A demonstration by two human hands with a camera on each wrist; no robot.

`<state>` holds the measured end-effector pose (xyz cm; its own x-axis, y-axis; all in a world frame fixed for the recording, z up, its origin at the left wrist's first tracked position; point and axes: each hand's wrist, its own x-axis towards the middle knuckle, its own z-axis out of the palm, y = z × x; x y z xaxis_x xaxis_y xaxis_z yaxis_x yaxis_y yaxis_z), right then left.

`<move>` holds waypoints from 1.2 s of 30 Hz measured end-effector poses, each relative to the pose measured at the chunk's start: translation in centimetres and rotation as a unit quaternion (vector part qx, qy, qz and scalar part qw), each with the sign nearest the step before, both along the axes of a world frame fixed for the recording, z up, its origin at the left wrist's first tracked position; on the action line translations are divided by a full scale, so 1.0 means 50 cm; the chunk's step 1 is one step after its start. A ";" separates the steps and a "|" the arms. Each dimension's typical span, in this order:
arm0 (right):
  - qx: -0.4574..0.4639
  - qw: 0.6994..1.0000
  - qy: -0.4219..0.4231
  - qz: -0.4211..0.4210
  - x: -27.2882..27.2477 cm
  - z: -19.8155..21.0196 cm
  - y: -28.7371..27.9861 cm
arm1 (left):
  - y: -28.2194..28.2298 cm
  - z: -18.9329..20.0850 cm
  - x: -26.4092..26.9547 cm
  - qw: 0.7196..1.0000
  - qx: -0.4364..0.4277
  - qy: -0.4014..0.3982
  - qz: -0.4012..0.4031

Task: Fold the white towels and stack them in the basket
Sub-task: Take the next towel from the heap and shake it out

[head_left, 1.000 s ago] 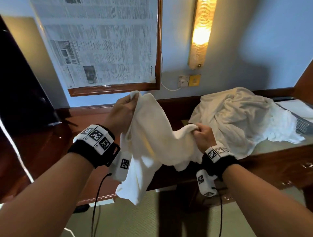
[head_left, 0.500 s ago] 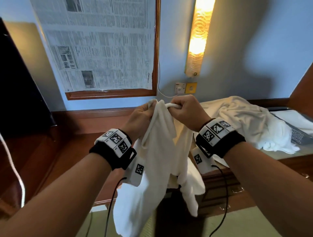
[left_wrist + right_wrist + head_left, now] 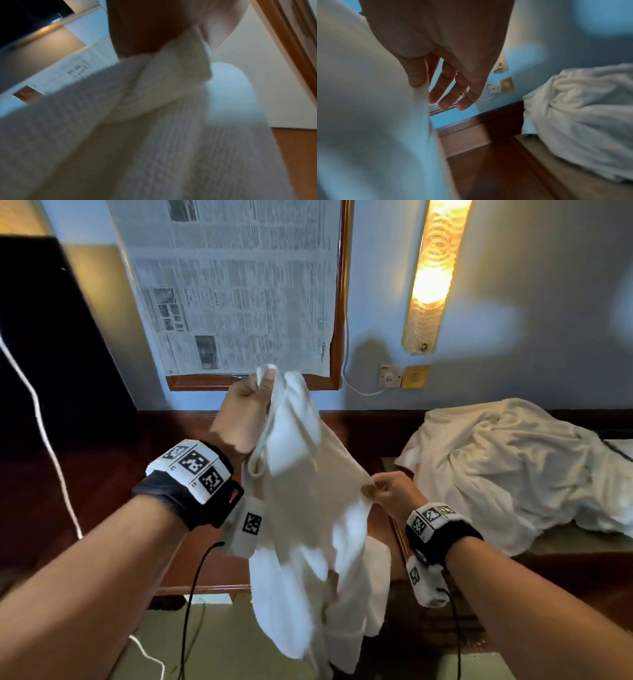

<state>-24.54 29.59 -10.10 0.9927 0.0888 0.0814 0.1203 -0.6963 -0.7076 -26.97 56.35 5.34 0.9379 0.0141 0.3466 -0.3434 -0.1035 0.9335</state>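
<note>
A white towel (image 3: 308, 508) hangs in the air in front of me, bunched at the top and trailing down past the desk's front edge. My left hand (image 3: 255, 386) grips its gathered top corner high up, near the picture frame. My right hand (image 3: 371, 489) pinches the towel's right edge lower down, between thumb and forefinger, with the other fingers loose in the right wrist view. The towel (image 3: 154, 128) fills the left wrist view, and the towel (image 3: 368, 108) covers the left half of the right wrist view. A heap of crumpled white towels (image 3: 513, 470) lies on the desk to the right. No basket is in view.
A dark wooden desk (image 3: 85, 501) runs along the wall below a framed newspaper (image 3: 233, 285). A lit wall lamp (image 3: 431, 275) and sockets (image 3: 404, 376) are on the blue wall. A dark screen (image 3: 51, 344) stands at left. Green carpet (image 3: 222, 642) lies below.
My right hand let go of the towel's top beside the left hand and moved down and right to pinch the side edge. My left hand rose higher with the top corner.
</note>
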 end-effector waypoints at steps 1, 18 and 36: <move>0.031 0.999 -0.013 -0.005 0.002 0.011 0.012 | 0.010 -0.012 -0.006 1.000 -0.002 0.010 0.010; 0.088 0.952 -0.276 0.104 -0.051 0.246 0.156 | -0.034 -0.066 -0.070 0.996 -0.032 0.081 0.004; 0.339 0.940 -0.012 -0.027 -0.128 0.076 0.212 | 0.109 -0.104 -0.074 0.995 0.061 0.071 0.025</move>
<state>-30.93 40.17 -6.33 0.9915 -0.0418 0.1231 0.1188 -0.0926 -0.9886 -30.69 61.81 0.14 0.9767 0.0272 0.2129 -0.2011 -0.2319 0.9517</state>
